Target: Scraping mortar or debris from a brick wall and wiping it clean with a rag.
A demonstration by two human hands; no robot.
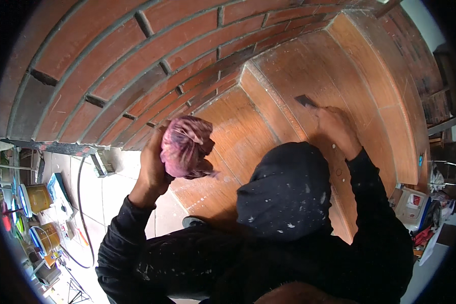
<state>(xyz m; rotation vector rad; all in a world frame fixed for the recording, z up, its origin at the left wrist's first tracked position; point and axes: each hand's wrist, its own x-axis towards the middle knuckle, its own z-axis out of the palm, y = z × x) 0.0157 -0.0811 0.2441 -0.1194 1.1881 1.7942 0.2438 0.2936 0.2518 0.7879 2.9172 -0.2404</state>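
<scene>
While the person leans over the wood-toned steps point(289, 61), the left hand point(154, 164), fingers curled, grips a crumpled pink-purple cloth point(186, 147) near their left end. Right hand point(336, 127) closed on a small, dark, flat blade point(304, 101), probably a scraper, its handle hidden, over the steps' middle tread. Brick wall point(111, 71) borders the steps; white-spattered dark knee point(289, 190) juts over them.

Brick wall point(106, 55), reddish with some dark bricks, grey joints, far left. Pale tiled floor point(117, 200) left, dark hose point(79, 190) curving over it. Two yellowish tubs point(39, 198) at left edge, among clutter. Right: pale plastic container point(409, 207), red item point(424, 236) just beside; small blue object point(421, 160) farther off.
</scene>
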